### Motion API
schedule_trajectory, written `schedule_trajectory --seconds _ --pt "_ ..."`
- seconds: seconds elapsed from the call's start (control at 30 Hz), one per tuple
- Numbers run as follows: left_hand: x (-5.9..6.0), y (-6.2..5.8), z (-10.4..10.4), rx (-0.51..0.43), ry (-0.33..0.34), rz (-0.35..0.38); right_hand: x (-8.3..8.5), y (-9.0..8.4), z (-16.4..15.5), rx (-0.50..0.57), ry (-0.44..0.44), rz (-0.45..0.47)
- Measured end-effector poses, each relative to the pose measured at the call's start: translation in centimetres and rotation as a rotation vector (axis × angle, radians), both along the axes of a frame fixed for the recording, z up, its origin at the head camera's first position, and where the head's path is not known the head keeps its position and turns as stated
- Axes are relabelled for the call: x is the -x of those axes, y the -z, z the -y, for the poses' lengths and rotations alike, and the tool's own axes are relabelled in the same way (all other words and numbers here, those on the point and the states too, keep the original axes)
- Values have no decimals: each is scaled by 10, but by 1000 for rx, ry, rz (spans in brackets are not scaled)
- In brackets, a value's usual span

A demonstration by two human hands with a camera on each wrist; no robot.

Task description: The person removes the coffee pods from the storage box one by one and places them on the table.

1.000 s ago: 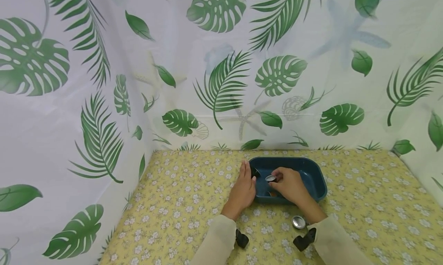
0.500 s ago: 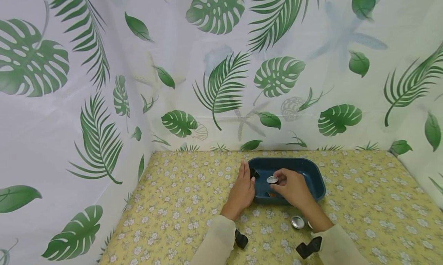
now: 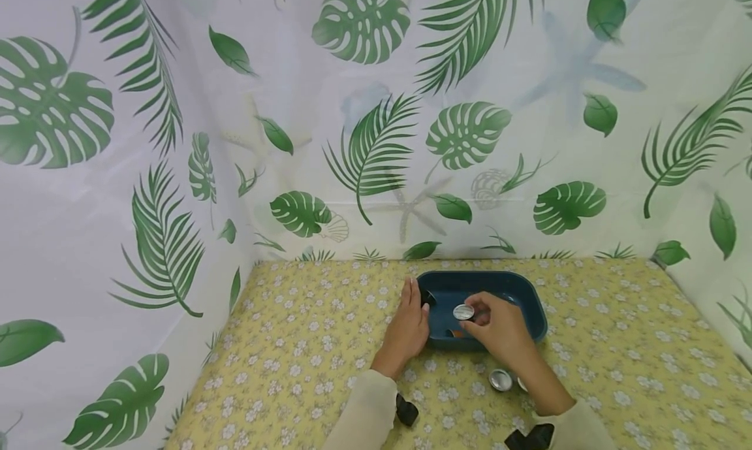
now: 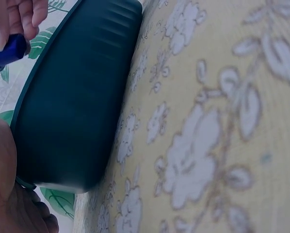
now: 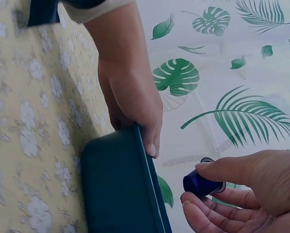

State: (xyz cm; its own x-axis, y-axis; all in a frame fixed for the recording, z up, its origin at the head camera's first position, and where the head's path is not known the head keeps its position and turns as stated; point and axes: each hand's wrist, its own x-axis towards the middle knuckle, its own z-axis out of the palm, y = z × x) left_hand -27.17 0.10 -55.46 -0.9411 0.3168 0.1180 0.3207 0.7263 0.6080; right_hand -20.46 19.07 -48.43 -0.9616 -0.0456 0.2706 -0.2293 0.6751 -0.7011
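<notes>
My right hand (image 3: 499, 322) pinches a small coffee capsule (image 3: 463, 312) between thumb and fingers over the blue plastic basin (image 3: 531, 300). Its round silver lid faces up toward the head camera; the right wrist view shows the dark blue body of the capsule (image 5: 199, 184). My left hand (image 3: 405, 322) holds the basin's left end, fingers lying fairly straight along the outside and thumb at the rim. Inside the basin, a black item (image 3: 427, 298) lies at the left end and an orange item (image 3: 455, 333) by the near wall, both partly hidden.
A silver-lidded capsule (image 3: 501, 379) lies on the yellow flowered tablecloth (image 3: 311, 345) in front of the basin. Another pale round piece (image 3: 521, 385) is partly covered by my right forearm. A leaf-patterned sheet (image 3: 376, 241) rises behind the table.
My right hand has turned the capsule so more of its lid shows. My right forearm has shifted, uncovering part of a second round piece. The left hand keeps its place on the basin.
</notes>
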Motion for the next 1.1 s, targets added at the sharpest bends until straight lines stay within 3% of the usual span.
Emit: schedule_trajectory --seconds 0.17,0.67,1.1 --pt "0 1 -2 1 -1 -1 -13 -4 -1 15 0 43" --pt "1 2 2 10 4 11 -37 -1 -3 105 25 52" --pt "3 2 1 19 23 7 -51 3 -13 190 73 187"
